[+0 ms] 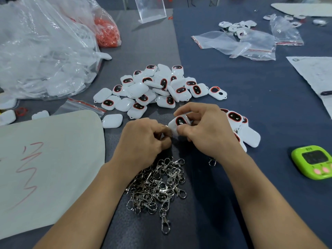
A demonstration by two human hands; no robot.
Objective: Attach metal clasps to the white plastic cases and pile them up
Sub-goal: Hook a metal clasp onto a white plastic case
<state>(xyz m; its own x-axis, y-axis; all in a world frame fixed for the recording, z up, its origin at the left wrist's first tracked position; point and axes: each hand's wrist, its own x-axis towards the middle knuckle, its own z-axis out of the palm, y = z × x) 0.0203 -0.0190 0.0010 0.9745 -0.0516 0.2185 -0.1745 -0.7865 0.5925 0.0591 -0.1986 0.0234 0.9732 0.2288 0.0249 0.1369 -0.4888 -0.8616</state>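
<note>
While right fingers (pixel 188 109) pinch 1 white case (pixel 180 121), left fingers (pixel 156 127) pinch 1 clasp (pixel 166 125).

The case (pixel 180 121) in your right hand (pixel 206 130) is white with a black oval window ringed in red, the pattern many of the heaped cases (pixel 158 88) show, while others lie plain white side up. Your metal clasps (pixel 158 186) are silver against the counter (pixel 251 90), dark slate blue on the right and greyer on the left. The timer (pixel 312 161) is lime green with a dark screen and pink buttons, the pale grey board (pixel 50 168) bears red scrawled strokes, and the clear bags (pixel 233 44) carry red strips.
</note>
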